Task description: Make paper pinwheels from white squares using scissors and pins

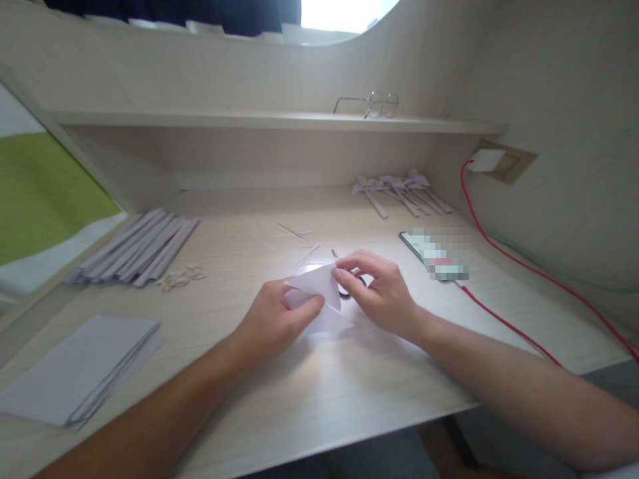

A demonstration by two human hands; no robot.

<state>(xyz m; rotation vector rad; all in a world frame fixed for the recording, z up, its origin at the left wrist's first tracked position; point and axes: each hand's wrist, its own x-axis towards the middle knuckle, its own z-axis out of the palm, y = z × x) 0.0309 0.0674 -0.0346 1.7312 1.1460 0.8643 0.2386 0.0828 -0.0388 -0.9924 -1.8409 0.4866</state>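
A piece of white paper (315,285), with slits and folded flaps, is held up just above the desk between both hands. My left hand (279,309) grips its left side, thumb across the front. The fingertips of my right hand (377,286) pinch the upper right corner of the same paper. Behind my right hand lies a pair of scissors (344,293), mostly hidden, with dark handle loops and a blade tip showing. Thin paper strips (294,233) are scattered on the desk just beyond the hands.
At left lie rolled paper sticks (142,249), small pale pieces (182,276) and folded paper sheets (84,369). Paper pinwheels on sticks (399,189) rest at the back right. A phone (434,256) with a red cable (509,329) lies right. Glasses (379,105) sit on the shelf (249,118).
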